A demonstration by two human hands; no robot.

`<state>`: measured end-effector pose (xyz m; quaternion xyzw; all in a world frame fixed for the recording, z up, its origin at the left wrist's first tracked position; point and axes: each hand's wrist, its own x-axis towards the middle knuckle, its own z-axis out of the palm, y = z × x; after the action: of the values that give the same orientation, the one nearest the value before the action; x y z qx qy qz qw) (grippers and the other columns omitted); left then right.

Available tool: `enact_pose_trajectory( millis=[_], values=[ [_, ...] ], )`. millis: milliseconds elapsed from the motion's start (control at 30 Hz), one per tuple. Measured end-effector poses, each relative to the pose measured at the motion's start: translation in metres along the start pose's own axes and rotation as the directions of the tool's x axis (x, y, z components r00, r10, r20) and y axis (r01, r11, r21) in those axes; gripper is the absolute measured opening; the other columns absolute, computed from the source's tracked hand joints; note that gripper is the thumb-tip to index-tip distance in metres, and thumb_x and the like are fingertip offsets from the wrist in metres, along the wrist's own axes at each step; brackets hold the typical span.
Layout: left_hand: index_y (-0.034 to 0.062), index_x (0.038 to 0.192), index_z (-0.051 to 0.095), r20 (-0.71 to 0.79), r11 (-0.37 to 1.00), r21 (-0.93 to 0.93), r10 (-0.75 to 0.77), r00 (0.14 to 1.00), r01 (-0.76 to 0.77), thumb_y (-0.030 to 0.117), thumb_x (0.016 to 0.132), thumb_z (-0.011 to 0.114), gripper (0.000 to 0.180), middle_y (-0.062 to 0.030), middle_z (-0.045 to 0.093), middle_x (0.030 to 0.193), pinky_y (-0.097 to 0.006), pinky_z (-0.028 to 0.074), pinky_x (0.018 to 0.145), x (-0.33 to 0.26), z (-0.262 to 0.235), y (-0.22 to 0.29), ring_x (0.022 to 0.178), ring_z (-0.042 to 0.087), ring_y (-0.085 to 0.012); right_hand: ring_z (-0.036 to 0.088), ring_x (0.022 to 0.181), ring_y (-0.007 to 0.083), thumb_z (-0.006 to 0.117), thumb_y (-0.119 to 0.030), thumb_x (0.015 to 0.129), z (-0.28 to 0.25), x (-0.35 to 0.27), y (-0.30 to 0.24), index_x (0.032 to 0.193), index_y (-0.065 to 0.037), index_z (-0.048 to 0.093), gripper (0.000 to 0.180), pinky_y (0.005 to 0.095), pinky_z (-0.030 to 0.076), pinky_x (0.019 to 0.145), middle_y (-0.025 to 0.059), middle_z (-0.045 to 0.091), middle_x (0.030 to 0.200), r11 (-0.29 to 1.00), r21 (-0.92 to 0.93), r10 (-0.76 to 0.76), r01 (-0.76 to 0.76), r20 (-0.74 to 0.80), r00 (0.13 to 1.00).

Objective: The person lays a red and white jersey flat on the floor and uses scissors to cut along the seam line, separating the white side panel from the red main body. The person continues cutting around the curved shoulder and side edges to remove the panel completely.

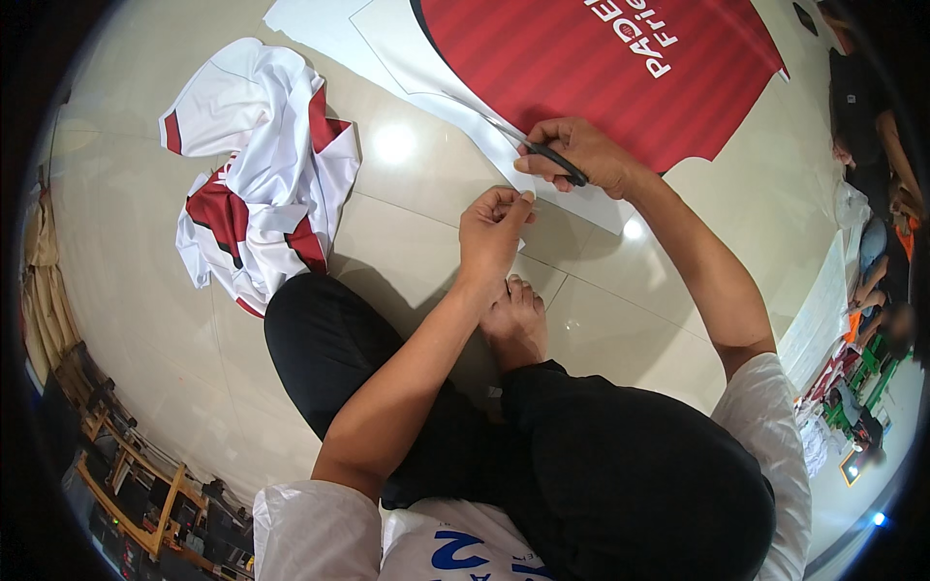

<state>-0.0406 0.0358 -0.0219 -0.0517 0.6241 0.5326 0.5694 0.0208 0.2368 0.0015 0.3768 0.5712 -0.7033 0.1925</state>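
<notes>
- Red striped fabric sheet (601, 77) with a white border lies flat on the glossy tiled floor (407, 194), at about 12 o'clock from the person
- The right hand (581, 155) is at 1 o'clock, its fingers closed around the black handles of the scissors (542, 150); the blades point to 10 o'clock, along the white border of the sheet
- The left hand (494, 232) is just below the right one, near the centre, fingers curled narrow and pinching the white edge of the sheet; thumb and fingertips touch the fabric
- The two hands are near each other but they do not touch
- A bare foot (513, 320) rests on the floor right under the left hand, and the black trousers (601, 465) fill the 6 o'clock area
- A pile of cut pieces (262, 174), white and red, lies crumpled at 10 o'clock, well apart from the hands
- Wooden frames (136, 484) stand at 8 o'clock, near the rim
- Another person (872, 145) is sitting at 3 o'clock, mostly hidden by the dark rim
</notes>
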Motion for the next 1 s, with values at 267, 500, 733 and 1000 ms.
enact_pose_trajectory(
  millis=[267, 500, 733, 1000],
  values=[
    [0.0071, 0.103, 0.072, -0.006, 1.0, 0.004, 0.001, 1.0, -0.001, 0.024, 0.104, 0.074, 0.017, 0.0008, 0.07, 0.086, -0.021, 0.039, 0.063, 0.001, 0.001, -0.001, 0.069, 0.05, -0.0021, 0.053, 0.056, 0.0045, 0.088, -0.031, 0.091, -0.001, 0.006, -0.003, 0.108, -0.002, 0.069, 0.039, 0.0215, 0.042, 0.052, -0.0019, 0.059, 0.071, 1.0, 0.017, -0.022, 0.021, 0.012, 1.0],
    [0.0077, 0.103, 0.072, -0.002, 1.0, 0.004, -0.022, 1.0, 0.022, 0.024, 0.104, 0.074, 0.016, 0.0008, 0.07, 0.086, -0.021, 0.038, 0.062, -0.001, 0.002, 0.004, 0.068, 0.049, -0.0019, 0.053, 0.055, 0.0041, 0.087, -0.032, 0.091, -0.003, 0.008, -0.003, 0.108, -0.002, 0.07, 0.038, 0.0215, 0.042, 0.052, -0.0021, 0.059, 0.07, 0.999, -0.027, -0.021, 0.022, 0.016, 1.0],
    [0.0077, 0.103, 0.071, 0.005, 1.0, 0.003, -0.024, 1.0, 0.024, 0.024, 0.104, 0.074, 0.017, 0.0017, 0.069, 0.086, -0.021, 0.037, 0.062, -0.001, 0.001, 0.002, 0.068, 0.048, -0.0017, 0.053, 0.056, 0.0039, 0.087, -0.031, 0.09, -0.003, 0.014, -0.006, 0.105, -0.002, 0.07, 0.038, 0.0215, 0.042, 0.051, -0.0017, 0.061, 0.071, 1.0, -0.009, -0.024, 0.024, 0.01, 1.0],
    [0.0068, 0.104, 0.071, -0.007, 1.0, -0.006, -0.026, 1.0, 0.026, 0.024, 0.104, 0.074, 0.017, 0.0018, 0.069, 0.086, -0.022, 0.036, 0.061, -0.001, 0.003, 0.002, 0.067, 0.046, -0.0013, 0.055, 0.056, 0.0056, 0.09, -0.04, 0.083, -0.009, 0.021, -0.001, 0.1, -0.004, 0.073, 0.044, 0.0213, 0.04, 0.051, 0.0003, 0.063, 0.072, 0.997, -0.043, -0.065, 0.065, 0.01, 0.998]
  ],
)
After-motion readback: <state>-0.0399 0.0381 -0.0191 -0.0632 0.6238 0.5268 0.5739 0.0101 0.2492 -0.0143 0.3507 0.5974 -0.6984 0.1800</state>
